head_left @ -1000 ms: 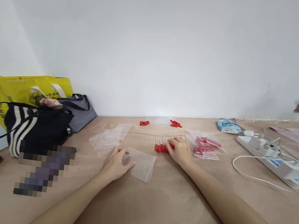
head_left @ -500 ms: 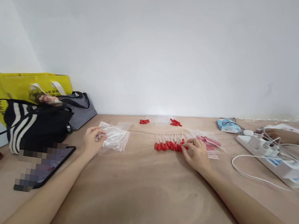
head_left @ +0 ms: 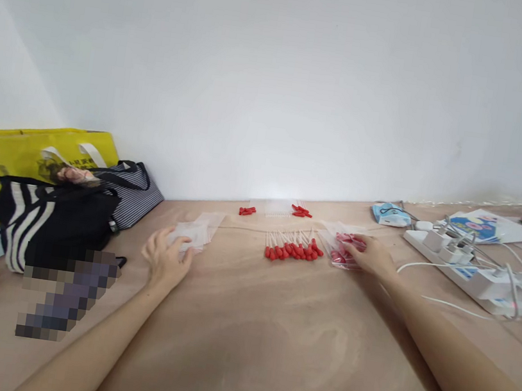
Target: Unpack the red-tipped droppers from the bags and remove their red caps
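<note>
My left hand (head_left: pixel 165 258) lies on the table with its fingertips on a stack of clear zip bags (head_left: pixel 195 231), fingers loosely curled. My right hand (head_left: pixel 372 255) rests on a pile of filled bags holding red parts (head_left: pixel 341 249), fingers pressed down on them. Between the hands lies a row of red-tipped droppers (head_left: pixel 291 246). Two small heaps of loose red caps (head_left: pixel 300 211) and thin clear tubes sit by the wall.
Striped black and white bags (head_left: pixel 51 218) and a yellow bag (head_left: pixel 0 149) stand at the left, with a phone in front of them. A white power strip (head_left: pixel 466 273) with plugs and cables lies at the right, beside a face mask (head_left: pixel 387 213) and printed sheets.
My left hand put the empty bag back on the stack at the left. My right hand moved from the droppers rightwards onto the filled bags. The other person's hand at the right is gone.
</note>
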A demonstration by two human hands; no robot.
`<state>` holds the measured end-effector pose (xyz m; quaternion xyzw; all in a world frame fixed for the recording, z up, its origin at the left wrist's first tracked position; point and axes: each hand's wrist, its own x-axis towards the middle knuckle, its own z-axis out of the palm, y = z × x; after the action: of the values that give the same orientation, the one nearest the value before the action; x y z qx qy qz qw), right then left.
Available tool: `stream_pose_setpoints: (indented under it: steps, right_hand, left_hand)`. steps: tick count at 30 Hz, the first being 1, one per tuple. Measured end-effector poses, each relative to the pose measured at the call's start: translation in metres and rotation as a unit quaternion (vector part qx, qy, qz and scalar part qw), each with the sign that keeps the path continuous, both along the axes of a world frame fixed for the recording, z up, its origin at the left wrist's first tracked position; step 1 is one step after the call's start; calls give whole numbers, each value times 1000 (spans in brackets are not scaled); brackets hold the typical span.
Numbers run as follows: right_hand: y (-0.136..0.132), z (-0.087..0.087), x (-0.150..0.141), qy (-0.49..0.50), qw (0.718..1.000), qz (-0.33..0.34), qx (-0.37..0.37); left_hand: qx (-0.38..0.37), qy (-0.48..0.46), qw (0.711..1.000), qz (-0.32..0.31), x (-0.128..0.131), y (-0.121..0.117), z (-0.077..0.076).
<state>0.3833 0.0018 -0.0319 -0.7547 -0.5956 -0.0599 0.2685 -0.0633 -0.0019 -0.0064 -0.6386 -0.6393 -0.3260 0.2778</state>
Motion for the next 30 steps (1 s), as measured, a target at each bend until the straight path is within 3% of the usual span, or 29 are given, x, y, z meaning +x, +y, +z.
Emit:
stream_pose_setpoints:
  steps: [4,6,11,14,19,22,24,26,28,29,30]
  right_hand:
    - [4,-3,11,-22,999,20,12]
    - [5,-4,13,-35,999,15,17]
    - [3,-4,14,-88,995,-2,40]
    - [1,1,10,-102,986,-33,129]
    - [-17,36,-7,-49,953,-78,287]
    - [-31,62,-31,46,945,-31,323]
    - [-37,70,-55,154,938,74,303]
    - [-37,64,-84,302,909,172,229]
    - [-35,47,-116,475,846,220,101]
    - [-33,37,-132,565,795,220,23]
    - [-32,26,-146,591,776,219,-14]
  left_hand:
    - [-39,60,985,-156,24,-13,-4]
    - [-47,74,975,-202,33,-16,-5]
    - [-63,77,966,-238,42,-16,-3]
    - [-63,76,963,-251,40,-14,-3]
    - [-60,70,959,-269,38,-12,-5]
    - [-55,61,956,-280,38,-12,-6]
    - [-51,49,955,-288,38,-13,-7]
    - [-46,29,955,-290,37,-14,-7]
    - [-44,3,958,-282,37,-14,-6]
    - [-46,-9,960,-276,37,-15,-6]
    - [-50,-20,962,-269,37,-15,-6]
